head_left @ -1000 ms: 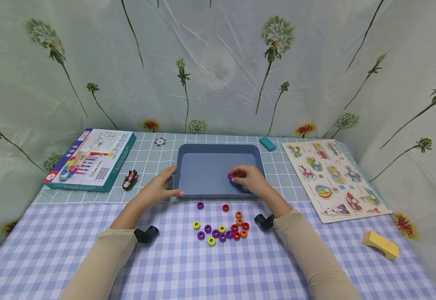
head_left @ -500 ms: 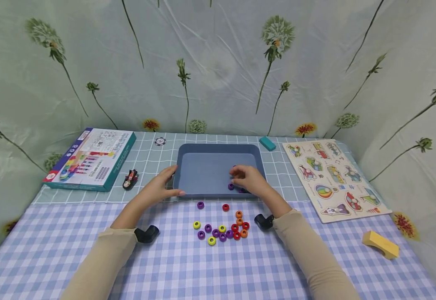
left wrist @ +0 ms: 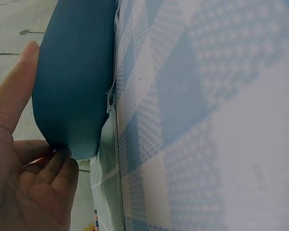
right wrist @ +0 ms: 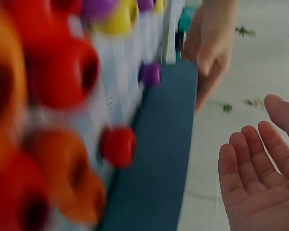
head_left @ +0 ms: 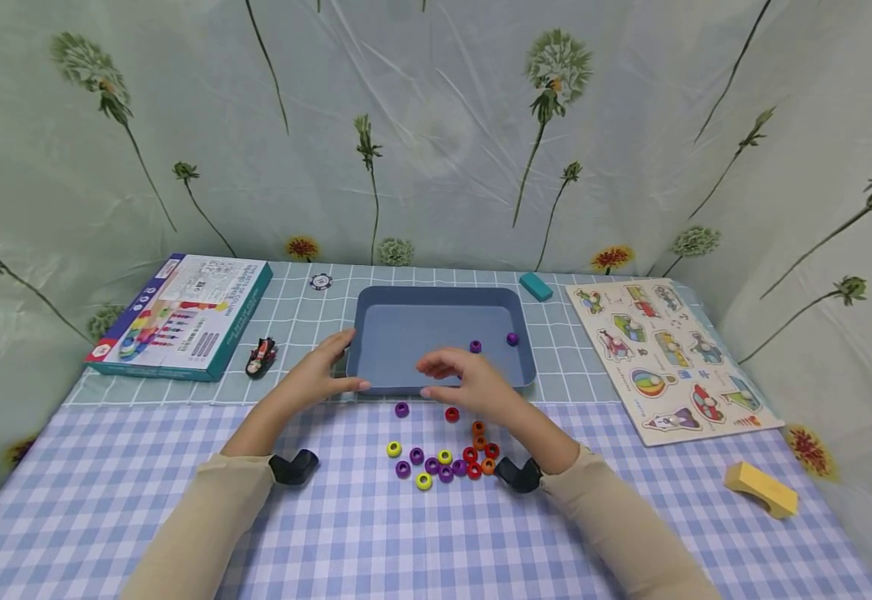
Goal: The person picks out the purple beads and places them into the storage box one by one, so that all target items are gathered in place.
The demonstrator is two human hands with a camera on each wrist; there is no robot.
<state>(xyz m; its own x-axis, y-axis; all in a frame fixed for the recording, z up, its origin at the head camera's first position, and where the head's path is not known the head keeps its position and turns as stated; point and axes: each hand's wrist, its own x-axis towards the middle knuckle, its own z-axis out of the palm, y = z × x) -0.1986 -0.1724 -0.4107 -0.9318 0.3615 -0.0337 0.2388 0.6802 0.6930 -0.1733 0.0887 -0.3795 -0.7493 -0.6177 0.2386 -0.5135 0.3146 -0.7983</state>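
My left hand (head_left: 316, 373) holds the near left corner of a blue-grey tray (head_left: 436, 294); in the left wrist view its thumb lies along the rim and the bent fingers (left wrist: 53, 166) meet the side wall. Over the tray's front edge hovers my right hand (head_left: 466, 382), thumb and fingers apart, with nothing between them. Inside the tray are purple beads (head_left: 513, 339), one partly hidden behind the right hand. Outside, on the checked cloth, lie several purple, yellow, red and orange beads, among them a single red bead (head_left: 452, 414) and a purple bead (head_left: 402, 409) near the front wall.
A toy box (head_left: 188, 312) and a small dark figure (head_left: 260, 357) lie to the left, with a poker chip (head_left: 320, 282) behind. A teal block (head_left: 535, 287) is behind the tray's right corner. A wooden picture puzzle (head_left: 669, 358) and a yellow arch block (head_left: 761, 490) lie right.
My right hand has let go of a purple bead inside the tray, then drawn left and toward the front edge, uncovering purple beads. My left hand stays at the corner.
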